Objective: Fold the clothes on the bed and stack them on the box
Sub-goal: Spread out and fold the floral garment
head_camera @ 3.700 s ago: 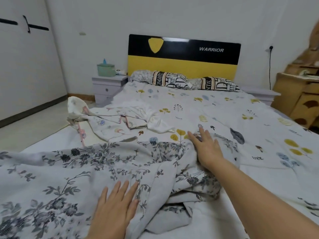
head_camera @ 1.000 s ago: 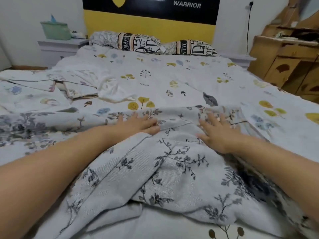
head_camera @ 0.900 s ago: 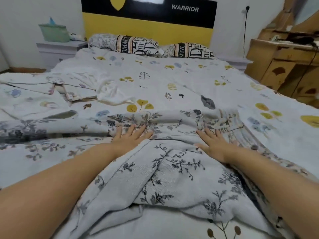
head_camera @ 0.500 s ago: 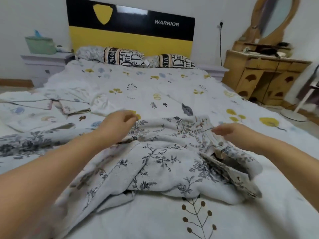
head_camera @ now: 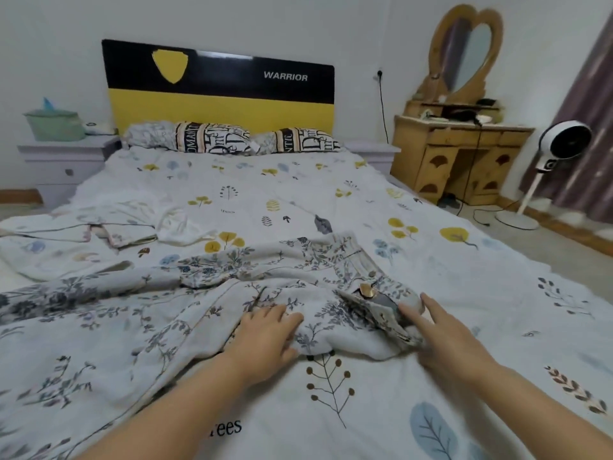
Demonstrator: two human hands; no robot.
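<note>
A grey floral garment (head_camera: pixel 139 310) lies crumpled across the near half of the bed (head_camera: pixel 365 410), stretching off to the left. Its bunched right end shows a gold button (head_camera: pixel 366 289). My left hand (head_camera: pixel 267 338) rests on the fabric near its front edge, fingers spread. My right hand (head_camera: pixel 446 333) touches the garment's right end just below the button with straight fingers. A second, pale garment with pink trim (head_camera: pixel 112 227) lies rumpled at the far left of the bed. No box is in view.
Two pillows (head_camera: pixel 229 139) lean against the black and yellow headboard (head_camera: pixel 219 94). A grey nightstand (head_camera: pixel 63 161) with a green container (head_camera: pixel 54 122) stands at the left. A wooden dresser (head_camera: pixel 457 157) and a white standing fan (head_camera: pixel 560 147) stand at the right.
Both hands have left the garment's far edge and come down to its near right end. The fabric there is more bunched. The view has shifted, showing more of the room.
</note>
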